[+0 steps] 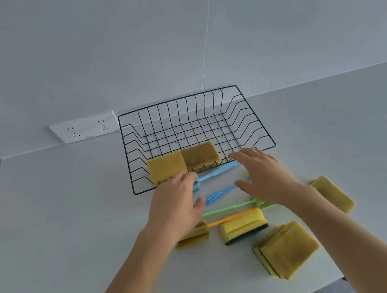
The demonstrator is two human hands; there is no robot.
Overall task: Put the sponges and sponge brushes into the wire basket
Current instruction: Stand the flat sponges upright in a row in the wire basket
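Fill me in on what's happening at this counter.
A person is loading sponges and sponge brushes into a black wire basket. Two yellow sponges already lie along its near side. The left hand and right hand are both open over two blue sponge brushes, gripping nothing yet. Green and orange brushes and several sponges wait on the counter.

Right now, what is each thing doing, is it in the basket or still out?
Black wire basket: upright, holding two sponges.
Two yellow sponges: inside basket, flat.
Two blue plastic sponge brushes: on table, between the hands.
Green sponge brush: on table.
Orange sponge brush: on table.
Loose yellow sponges: on table.
Left hand: open, reaching.
Right hand: open, reaching.
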